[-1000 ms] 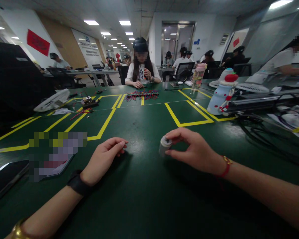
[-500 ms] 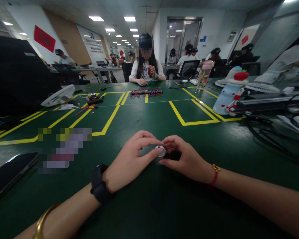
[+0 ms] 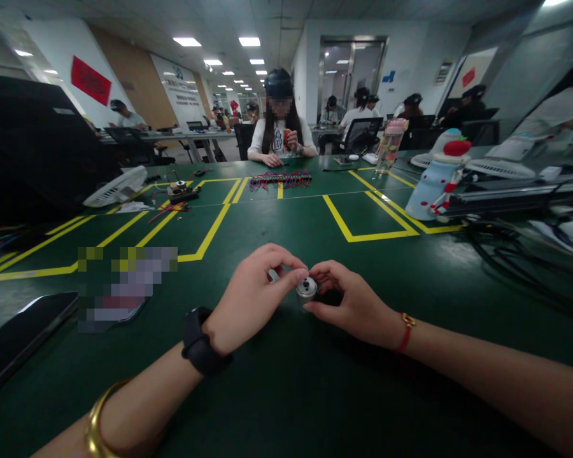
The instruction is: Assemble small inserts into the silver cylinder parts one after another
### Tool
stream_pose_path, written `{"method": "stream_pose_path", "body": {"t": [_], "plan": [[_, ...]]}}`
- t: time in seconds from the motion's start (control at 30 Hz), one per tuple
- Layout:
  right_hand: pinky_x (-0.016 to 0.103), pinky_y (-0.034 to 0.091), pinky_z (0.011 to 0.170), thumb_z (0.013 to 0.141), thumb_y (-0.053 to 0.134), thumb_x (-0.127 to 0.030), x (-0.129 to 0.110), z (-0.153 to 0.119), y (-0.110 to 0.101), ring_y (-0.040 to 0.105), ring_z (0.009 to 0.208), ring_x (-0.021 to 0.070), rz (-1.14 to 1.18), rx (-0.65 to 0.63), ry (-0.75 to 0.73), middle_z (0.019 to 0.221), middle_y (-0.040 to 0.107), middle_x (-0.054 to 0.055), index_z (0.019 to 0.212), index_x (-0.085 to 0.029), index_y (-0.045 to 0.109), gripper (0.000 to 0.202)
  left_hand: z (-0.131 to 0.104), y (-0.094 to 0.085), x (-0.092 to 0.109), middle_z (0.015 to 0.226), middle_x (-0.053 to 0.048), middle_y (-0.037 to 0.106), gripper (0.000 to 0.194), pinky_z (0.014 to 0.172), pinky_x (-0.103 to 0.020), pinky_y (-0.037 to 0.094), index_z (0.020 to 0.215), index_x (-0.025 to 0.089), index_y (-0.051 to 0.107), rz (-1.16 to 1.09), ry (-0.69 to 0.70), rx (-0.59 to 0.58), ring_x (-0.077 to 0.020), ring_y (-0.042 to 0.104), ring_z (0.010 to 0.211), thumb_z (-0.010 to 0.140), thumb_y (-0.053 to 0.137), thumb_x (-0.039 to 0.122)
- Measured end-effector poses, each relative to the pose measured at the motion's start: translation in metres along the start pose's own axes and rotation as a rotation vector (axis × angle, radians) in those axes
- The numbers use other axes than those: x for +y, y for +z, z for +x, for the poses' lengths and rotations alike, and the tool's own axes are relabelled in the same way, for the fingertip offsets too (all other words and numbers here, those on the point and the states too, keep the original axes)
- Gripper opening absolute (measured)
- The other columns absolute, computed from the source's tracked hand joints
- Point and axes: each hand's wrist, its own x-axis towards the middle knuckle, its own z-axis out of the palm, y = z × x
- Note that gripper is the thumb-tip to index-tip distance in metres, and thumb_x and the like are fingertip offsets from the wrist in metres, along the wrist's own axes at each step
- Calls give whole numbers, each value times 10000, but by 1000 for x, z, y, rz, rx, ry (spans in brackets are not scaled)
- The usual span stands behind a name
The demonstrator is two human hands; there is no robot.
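A small silver cylinder [image 3: 307,290], with dark holes in its round top face, stands in front of me just above or on the green table. My right hand [image 3: 351,302] is closed around it from the right, thumb at the near side and fingers behind. From the left, my left hand [image 3: 260,296] reaches over with thumb and fingers pinched together at the far rim of the cylinder. Whatever is between those fingertips, if anything, is too small to make out. The lower part of the cylinder is dim.
A dark phone [image 3: 23,340] lies at left near a blurred packet [image 3: 134,286]. Yellow tape lines mark the table. Several coloured wires [image 3: 281,179] lie ahead, before a seated person [image 3: 279,133]. At right stand a blue bottle [image 3: 427,187] and black cables [image 3: 501,245].
My left thumb has lifted off the top face towards the far rim, baring the dark holes. My right hand has barely moved and keeps its grip on the silver cylinder.
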Motion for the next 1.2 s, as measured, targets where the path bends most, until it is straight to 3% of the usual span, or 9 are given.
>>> {"method": "stream_pose_path", "body": {"t": [0.1, 0.33, 0.5, 0.67, 0.8, 0.93, 1.0, 1.1, 1.2], "plan": [[255, 507, 805, 737, 656, -247, 1, 0, 1, 581, 938, 102, -23, 8, 1, 1035, 601, 18, 1087, -204, 504, 385, -3, -3, -9, 925, -13, 620, 179, 679, -278, 424, 880, 232, 686, 11, -51, 32, -159, 566, 821, 832, 582, 369], [239, 511, 789, 738, 626, -226, 0, -1, 0, 563, 909, 95, -102, 26, -29, 1064, 569, 30, 1109, -203, 543, 381, -16, 17, -39, 896, -13, 618, 154, 797, -324, 425, 842, 258, 712, 82, -105, -197, -188, 567, 880, 811, 605, 364], [253, 509, 791, 736, 620, -222, -2, -2, 1, 561, 903, 103, -130, 26, -41, 1059, 569, 39, 1112, -196, 543, 384, -15, 23, -42, 878, -11, 614, 171, 770, -317, 424, 847, 272, 711, 106, -102, -219, -191, 564, 863, 809, 600, 396], [250, 518, 802, 741, 631, -256, -6, -2, -2, 591, 907, 107, -69, 32, -3, 1039, 605, 36, 1110, -192, 533, 386, -14, 14, -37, 918, -17, 631, 239, 742, -304, 427, 972, 273, 696, 47, -126, -202, -184, 572, 835, 794, 610, 407], [270, 528, 783, 728, 652, -357, -1, 1, -52, 620, 879, 129, -123, 244, 137, 1033, 624, 54, 1097, -184, 525, 426, -18, -7, -39, 935, -23, 650, 305, 715, -303, 427, 1008, 259, 678, 10, -232, -104, -190, 576, 810, 832, 532, 459], [305, 512, 756, 665, 670, -441, 35, -5, -142, 612, 798, 150, -658, 660, 401, 965, 637, 55, 1057, -201, 544, 476, -26, -27, -60, 831, -12, 645, 345, 655, -276, 424, 982, 229, 672, -92, -404, 30, -180, 569, 746, 824, 519, 496], [369, 494, 771, 664, 652, -424, 60, -14, -183, 596, 819, 191, -790, 759, 502, 973, 624, 92, 1030, -189, 542, 449, -29, -31, -74, 773, -7, 621, 366, 614, -260, 419, 971, 211, 673, -174, -474, 109, -163, 545, 691, 813, 527, 508], [419, 478, 739, 688, 596, -430, 89, -30, -220, 583, 831, 240, -900, 776, 613, 940, 609, 121, 952, -174, 544, 372, -31, -31, -88, 762, -6, 606, 361, 591, -246, 413, 945, 195, 676, -279, -506, 181, -141, 521, 656, 799, 552, 500], [450, 459, 708, 702, 573, -443, 94, -36, -222, 570, 865, 292, -981, 686, 626, 938, 595, 173, 947, -146, 547, 386, -31, -30, -93, 787, -8, 611, 333, 596, -239, 410, 934, 195, 679, -350, -514, 189, -131, 520, 667, 789, 577, 478]]}}
